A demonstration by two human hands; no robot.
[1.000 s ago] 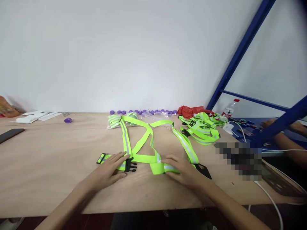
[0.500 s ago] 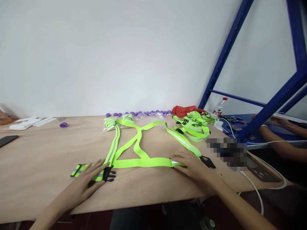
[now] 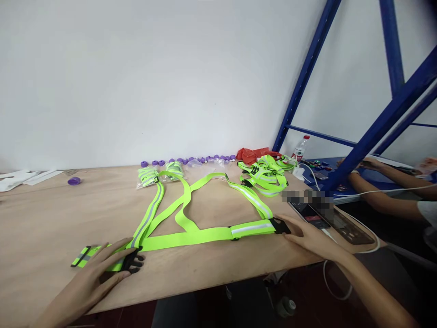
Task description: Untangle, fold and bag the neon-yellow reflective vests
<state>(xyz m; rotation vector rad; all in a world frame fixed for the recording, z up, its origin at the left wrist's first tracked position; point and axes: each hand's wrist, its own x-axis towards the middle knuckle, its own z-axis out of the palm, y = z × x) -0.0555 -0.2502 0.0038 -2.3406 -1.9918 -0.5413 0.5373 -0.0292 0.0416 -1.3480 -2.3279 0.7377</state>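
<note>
A neon-yellow reflective harness [image 3: 205, 234] lies spread on the table, its straps crossing in the middle. My left hand [image 3: 99, 269] rests over its left end with fingers stretched out on the strap, beside the black pronged buckle [image 3: 134, 260]. At the opposite end, the black socket buckle [image 3: 280, 226] sits between the fingertips and thumb of my right hand [image 3: 312, 237]. The lower strap runs nearly straight between my hands. Part of the left strap end is hidden under my fingers.
Bagged harnesses [image 3: 148, 176], purple caps [image 3: 205, 159] and a red plastic bag [image 3: 252, 155] line the wall. A pile of harnesses [image 3: 266, 175] lies back right, near a phone [image 3: 312, 215] and a blue metal frame [image 3: 305, 75]. Another person's arms [image 3: 378, 191] are at the blue table.
My right hand has moved right, from over the strap to the socket buckle. That strap end now lies straightened to the right. The view has shifted; my left hand stays on its strap end.
</note>
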